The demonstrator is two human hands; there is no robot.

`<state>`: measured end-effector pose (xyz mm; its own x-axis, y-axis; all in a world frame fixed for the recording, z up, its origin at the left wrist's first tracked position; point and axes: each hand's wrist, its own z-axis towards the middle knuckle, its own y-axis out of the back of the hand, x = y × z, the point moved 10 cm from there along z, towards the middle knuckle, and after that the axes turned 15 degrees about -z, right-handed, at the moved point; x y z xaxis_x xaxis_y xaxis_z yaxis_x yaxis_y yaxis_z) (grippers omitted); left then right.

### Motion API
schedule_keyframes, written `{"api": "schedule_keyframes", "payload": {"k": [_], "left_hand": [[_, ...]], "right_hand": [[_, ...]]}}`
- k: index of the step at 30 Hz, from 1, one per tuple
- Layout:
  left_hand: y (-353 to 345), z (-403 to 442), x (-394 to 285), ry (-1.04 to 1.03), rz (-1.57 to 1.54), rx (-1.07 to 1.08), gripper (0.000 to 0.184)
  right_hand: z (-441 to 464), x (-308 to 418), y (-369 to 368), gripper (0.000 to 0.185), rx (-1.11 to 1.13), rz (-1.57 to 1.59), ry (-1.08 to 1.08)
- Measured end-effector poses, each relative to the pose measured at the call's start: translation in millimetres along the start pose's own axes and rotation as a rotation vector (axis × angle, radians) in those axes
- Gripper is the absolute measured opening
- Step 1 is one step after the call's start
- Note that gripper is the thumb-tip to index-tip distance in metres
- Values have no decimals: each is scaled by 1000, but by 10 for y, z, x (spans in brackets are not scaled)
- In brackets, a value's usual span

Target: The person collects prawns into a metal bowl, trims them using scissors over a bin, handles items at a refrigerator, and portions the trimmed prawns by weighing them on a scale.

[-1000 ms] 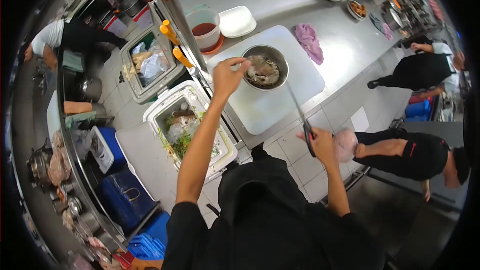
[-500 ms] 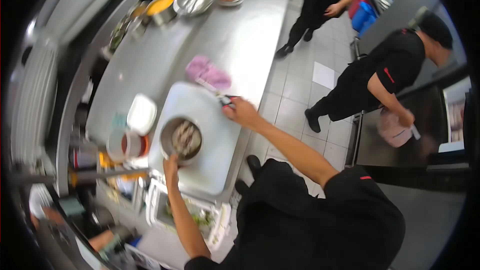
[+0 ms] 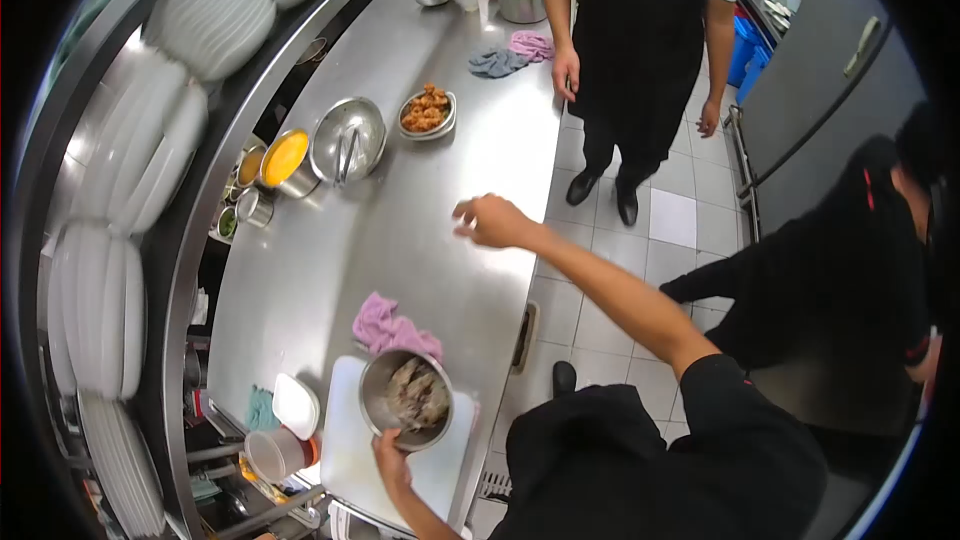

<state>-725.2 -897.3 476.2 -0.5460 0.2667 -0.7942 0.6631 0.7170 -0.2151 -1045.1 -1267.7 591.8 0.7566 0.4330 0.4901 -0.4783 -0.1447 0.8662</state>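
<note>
My left hand grips the rim of a round metal bowl, tilted towards me. Greyish pieces of food, perhaps raw shrimp, lie inside it. The bowl is over a white cutting board, whose far end it partly covers. Stretched out over the steel table, my right hand has loosely bent fingers and nothing visible in them. A crumpled pink cloth lies just beyond the bowl. Further along, a dish of fried food and a metal bowl with tongs stand past my right hand.
Pots with orange liquid and small containers line the table's left side. A white tray and a plastic tub are left of the board. Stacked plates fill the shelf. One person stands ahead, another at right.
My right hand has let go of the red-and-black-handled tool and reached further along the table. My left hand has moved the bowl towards the board's far end. The view has shifted forward.
</note>
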Motion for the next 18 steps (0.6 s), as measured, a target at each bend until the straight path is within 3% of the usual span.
{"api": "schedule_keyframes", "payload": {"k": [2,4,7,10,11,12,14,15,17,18], "left_hand": [[-788,180,141,9,18,68,33],[-1439,460,244,9,51,90,34],[-2246,958,438,-13,121,76,33],[-3607,1201,275,-40,118,270,29],[-4014,1297,255,-56,108,304,28],[-4390,1486,332,-38,95,298,29],[-5364,1890,396,-7,31,409,34],[-5875,1925,274,-7,-38,425,38],[-6710,2189,236,1,-25,503,39],[-7113,2324,137,-42,15,522,39]], "right_hand": [[532,-692,280,44,-31,94,31],[1126,-1531,391,56,16,493,-167],[1761,-2385,919,73,-123,592,-255],[2267,-3310,1235,79,-130,500,-372],[2336,-3348,1251,74,26,371,-350],[2370,-3229,1092,68,349,288,-239],[2165,-3194,805,61,812,556,-166],[2038,-2993,1011,62,864,494,-242],[2195,-3365,1163,64,717,521,-221],[2347,-3597,1322,68,527,564,-179]]}}
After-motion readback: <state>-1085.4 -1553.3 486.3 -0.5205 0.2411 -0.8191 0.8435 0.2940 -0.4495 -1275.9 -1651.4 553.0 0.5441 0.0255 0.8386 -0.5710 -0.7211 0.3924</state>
